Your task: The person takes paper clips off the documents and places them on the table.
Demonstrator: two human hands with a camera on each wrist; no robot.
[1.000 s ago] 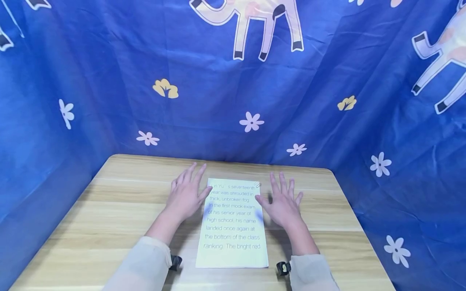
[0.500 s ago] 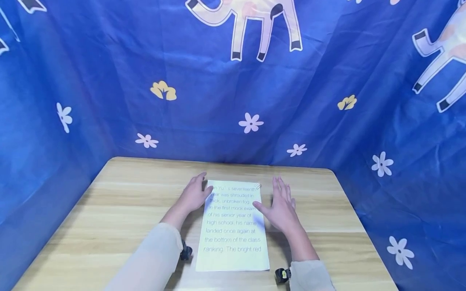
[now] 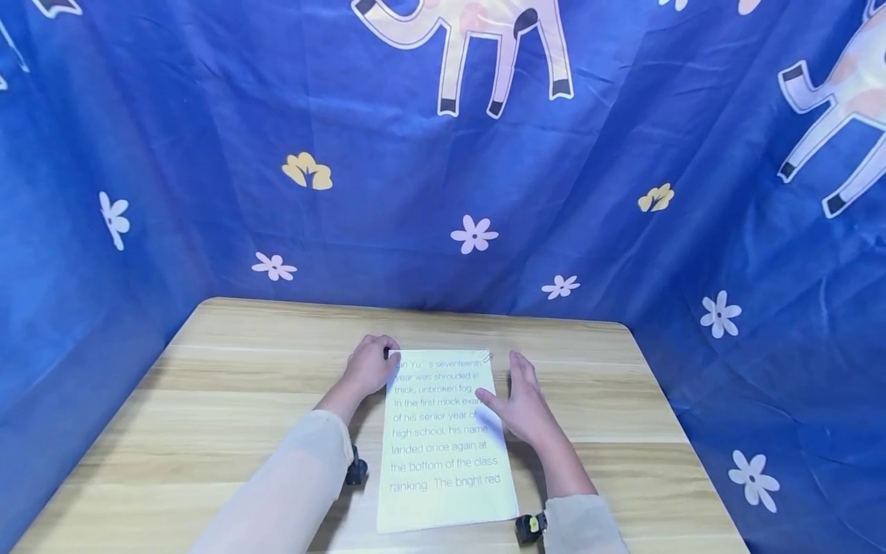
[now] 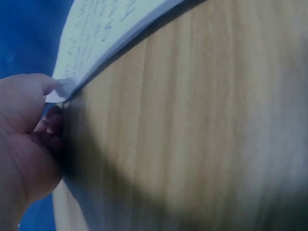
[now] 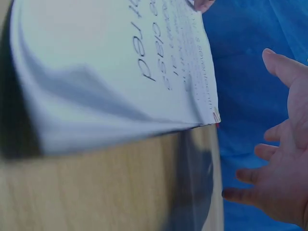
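Wood-grain table [image 3: 228, 400]: left hand [image 3: 370, 365] pinches far-left corner of paper stack [image 3: 446, 446], right hand [image 3: 524, 406] hovers alongside, holding nothing; one-sided grip could skew it.

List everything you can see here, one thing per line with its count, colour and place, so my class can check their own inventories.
Table: one, light wood grain, centre
Cloth backdrop: blue, count unclear, behind and beside the table
Flower prints: six whole, white, on the backdrop
Plant prints: two, yellow, on the backdrop
Animal prints: at least two, partly cut off, pale pink, upper backdrop
Printed paper: sheet count unclear, white, on the table
Paper clip: one, colour unclear, paper's top-right corner
Wrist devices: two, black, near the cuffs
Sleeves: two, off-white, on the forearms
Left hand: one, pinching the paper's top-left corner
Right hand: one, by the paper's right edge
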